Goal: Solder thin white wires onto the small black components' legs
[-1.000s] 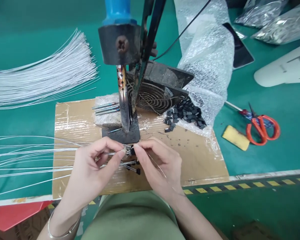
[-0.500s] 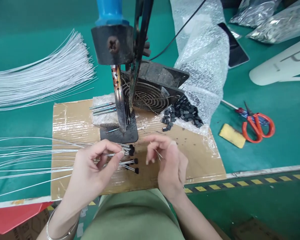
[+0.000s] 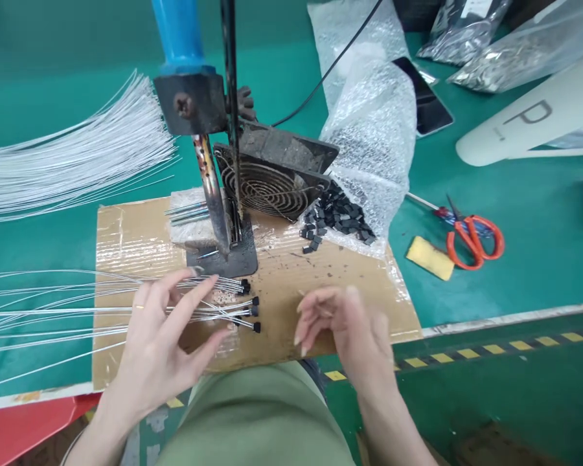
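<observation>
My left hand (image 3: pixel 162 336) is spread over the white wires (image 3: pixel 111 309), thumb and fingers apart, with the fingertips close to or touching the upper strands. Black connectors (image 3: pixel 255 311) cap the right ends of these wires, which lie in loose groups on the cardboard (image 3: pixel 291 323). To the right, above the cardboard's front part, hangs my right hand (image 3: pixel 347 330). Its fingers are loosely bent and somewhat blurred, the thumb stands apart from them, and I see nothing held. A soldering iron (image 3: pixel 211 188) points down at a dark pad (image 3: pixel 245 259) beyond my left hand.
Loose black connectors (image 3: pixel 342 217) lie on bubble wrap (image 3: pixel 376 136) beside a sooty fan (image 3: pixel 272 184). A thick wire bundle (image 3: pixel 72 162) lies at the left. Yellow sponge (image 3: pixel 430 257), orange-handled scissors (image 3: pixel 476 243), phone (image 3: pixel 425 97) and white cup (image 3: pixel 525 120) are at the right.
My left hand has opened from a pinch on the wires near their connectors and moved left. My right hand has moved right and down; the thin strand seen at its fingers no longer shows.
</observation>
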`<state>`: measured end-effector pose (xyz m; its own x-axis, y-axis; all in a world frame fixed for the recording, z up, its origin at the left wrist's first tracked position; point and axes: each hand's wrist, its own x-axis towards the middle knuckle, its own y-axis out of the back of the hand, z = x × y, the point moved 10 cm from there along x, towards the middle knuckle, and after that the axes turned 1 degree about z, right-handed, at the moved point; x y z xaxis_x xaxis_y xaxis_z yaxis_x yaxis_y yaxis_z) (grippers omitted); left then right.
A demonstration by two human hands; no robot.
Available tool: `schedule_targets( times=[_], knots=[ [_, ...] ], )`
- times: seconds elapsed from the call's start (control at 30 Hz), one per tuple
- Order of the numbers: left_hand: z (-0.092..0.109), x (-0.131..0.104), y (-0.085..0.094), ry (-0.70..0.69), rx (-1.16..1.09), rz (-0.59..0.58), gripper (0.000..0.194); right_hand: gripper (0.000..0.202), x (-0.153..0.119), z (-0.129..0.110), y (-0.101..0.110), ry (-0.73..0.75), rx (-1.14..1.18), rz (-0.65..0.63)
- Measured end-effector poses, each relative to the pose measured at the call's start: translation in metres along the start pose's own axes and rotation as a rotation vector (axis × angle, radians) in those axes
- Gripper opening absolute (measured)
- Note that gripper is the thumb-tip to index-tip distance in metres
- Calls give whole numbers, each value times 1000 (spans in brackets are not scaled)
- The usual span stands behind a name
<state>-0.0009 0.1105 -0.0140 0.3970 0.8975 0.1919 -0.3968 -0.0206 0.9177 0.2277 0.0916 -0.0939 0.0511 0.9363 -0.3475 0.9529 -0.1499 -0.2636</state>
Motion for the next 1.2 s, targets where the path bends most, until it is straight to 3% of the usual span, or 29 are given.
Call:
schedule_targets(
  times=[0.07,0.1,0.23,0.3,0.4,0.5,0.57,0.67,0.77,0.87,0.97,1.07,1.2],
  knots=[
    [-10,-4,-6,27,45,-72,77,56,-8,10,-21,-89,-58,-102],
    [-15,-6,-8,45,57,-81,75,54,-10,10,-30,-83,-100,-131],
    [-27,-5,-8,95,57,11,33,55,-1,-1,-54,70,-219,-148],
    [-29,-4,-9,118,18,50,23,57,5,-2,-56,106,-219,-133],
    [-28,-1,-7,141,-31,59,19,53,12,-4,-37,149,-182,-19],
    [-30,4,2,161,-88,5,26,45,10,-16,2,269,-10,165],
    [-40,10,18,202,-112,9,28,41,8,-23,28,338,73,268],
    [-74,29,52,282,18,105,22,45,10,-29,44,374,130,268],
    [-122,59,66,341,125,131,23,46,11,-33,47,390,126,270],
    [-167,91,56,360,183,66,24,43,11,-34,45,399,110,281],
    [-194,113,41,340,207,-19,32,43,11,-36,44,405,101,294],
    [-201,121,30,296,212,-88,39,44,11,-37,43,408,89,295],
    [-193,118,27,244,204,-125,40,44,12,-37,42,403,65,284]
  ],
)
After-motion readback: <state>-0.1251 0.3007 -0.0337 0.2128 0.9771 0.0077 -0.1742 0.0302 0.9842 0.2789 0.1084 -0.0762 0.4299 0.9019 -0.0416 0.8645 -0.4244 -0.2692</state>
